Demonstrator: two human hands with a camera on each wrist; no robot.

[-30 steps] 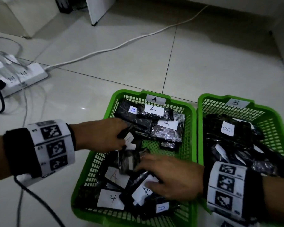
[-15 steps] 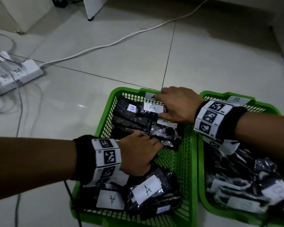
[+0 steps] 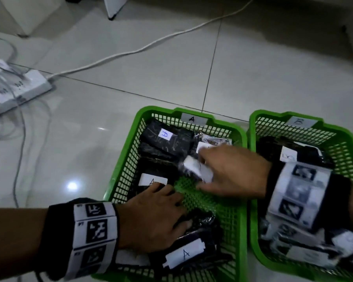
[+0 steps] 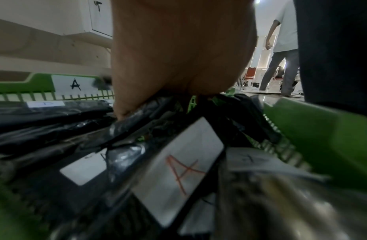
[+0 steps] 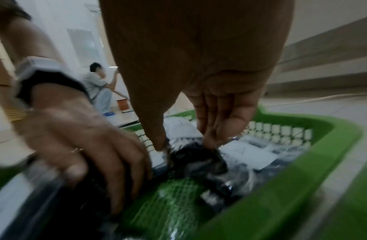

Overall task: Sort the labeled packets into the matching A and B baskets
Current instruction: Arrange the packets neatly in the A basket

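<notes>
Two green baskets stand side by side on the floor: basket A (image 3: 126, 159) on the left, basket B (image 3: 334, 127) on the right. Both hold black packets with white labels. My right hand (image 3: 204, 169) reaches across into basket A and pinches a black packet (image 3: 192, 165) between thumb and fingers; the right wrist view shows that pinch on the packet (image 5: 198, 157). My left hand (image 3: 177, 208) lies on the near pile in basket A, its fingers curled over black packets (image 5: 92, 186). Just below it lies a packet labelled A (image 3: 183, 255).
A white power strip (image 3: 18, 86) with plugs and cables lies on the tiles at the left. A white cable (image 3: 151, 45) runs across the floor behind the baskets. Another person (image 4: 281, 48) stands far off in the room.
My right hand has come back from the far rim of basket A to its middle and taken hold of a packet. My left hand has shifted slightly nearer on the pile.
</notes>
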